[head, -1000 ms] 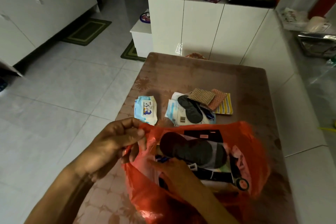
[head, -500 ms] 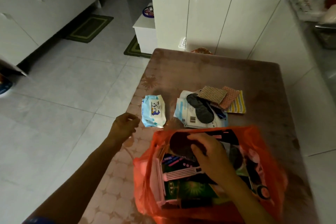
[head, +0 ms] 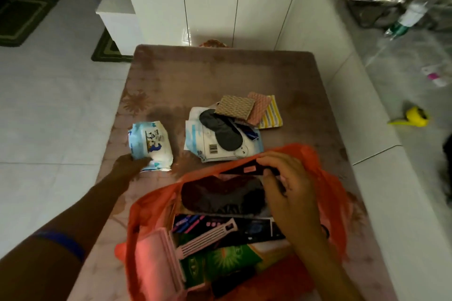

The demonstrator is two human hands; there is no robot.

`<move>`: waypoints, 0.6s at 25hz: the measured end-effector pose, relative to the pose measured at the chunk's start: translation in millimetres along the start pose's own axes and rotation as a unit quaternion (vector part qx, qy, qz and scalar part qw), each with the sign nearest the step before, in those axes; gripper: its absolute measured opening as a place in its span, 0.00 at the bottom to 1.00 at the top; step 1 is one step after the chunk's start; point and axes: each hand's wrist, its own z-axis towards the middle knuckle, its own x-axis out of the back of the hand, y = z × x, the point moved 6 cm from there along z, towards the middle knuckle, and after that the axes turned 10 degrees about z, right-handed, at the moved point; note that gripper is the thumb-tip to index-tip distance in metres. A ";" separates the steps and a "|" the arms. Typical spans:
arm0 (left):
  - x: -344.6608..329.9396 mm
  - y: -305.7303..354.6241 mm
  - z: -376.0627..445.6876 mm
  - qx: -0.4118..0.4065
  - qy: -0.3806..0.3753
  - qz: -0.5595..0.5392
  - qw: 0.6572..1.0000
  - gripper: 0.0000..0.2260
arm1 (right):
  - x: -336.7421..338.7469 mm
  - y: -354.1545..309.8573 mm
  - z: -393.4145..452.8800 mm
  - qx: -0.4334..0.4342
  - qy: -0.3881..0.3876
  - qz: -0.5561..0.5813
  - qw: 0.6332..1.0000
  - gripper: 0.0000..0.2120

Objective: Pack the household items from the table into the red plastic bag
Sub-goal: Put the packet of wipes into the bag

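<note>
Red bag [head: 156, 205] stands open at the table's [head: 220, 73] near edge, part filled. Its far rim is gripped by the right hand [head: 283, 186]. The wipes pack [head: 149, 145] is touched by the left hand [head: 130, 165]; grip undetermined. Risk judged: bag sagging once released, contents spilling. Print illegible; a barcode is noted on the pouch [head: 212, 148].

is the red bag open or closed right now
Open. The red plastic bag gapes at its mouth, showing packed items inside, and the right hand reaches into it at the far rim.

Two eye masks [head: 221, 129] [head: 220, 194], three cloths [head: 236, 109] [head: 259, 107] [head: 271, 116], one wipes pack [head: 149, 144].
</note>
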 end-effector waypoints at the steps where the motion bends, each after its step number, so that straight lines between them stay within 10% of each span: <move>1: 0.0 6.5 -1.0 -0.016 0.000 -0.004 1.000 0.16 | 9.9 -4.4 -1.1 0.021 0.013 -0.025 0.999 0.11; 5: 25.2 38.6 -47.7 -0.077 -0.020 -0.122 0.989 0.11 | 60.8 -31.5 -8.9 0.114 0.084 -0.276 0.951 0.14; 7: 58.5 63.1 -100.8 -0.143 -0.014 -0.146 0.979 0.07 | 88.9 -21.6 -2.2 -0.005 0.081 -0.347 0.934 0.24; 10: 94.8 107.1 -206.1 -0.239 -0.032 -0.206 0.948 0.07 | 106.9 7.2 3.3 -0.243 0.004 -0.162 0.956 0.19; 15: 9.0 108.4 -317.1 -0.176 -0.164 -0.248 0.938 0.08 | 117.2 1.6 13.7 -0.295 0.056 0.244 0.922 0.06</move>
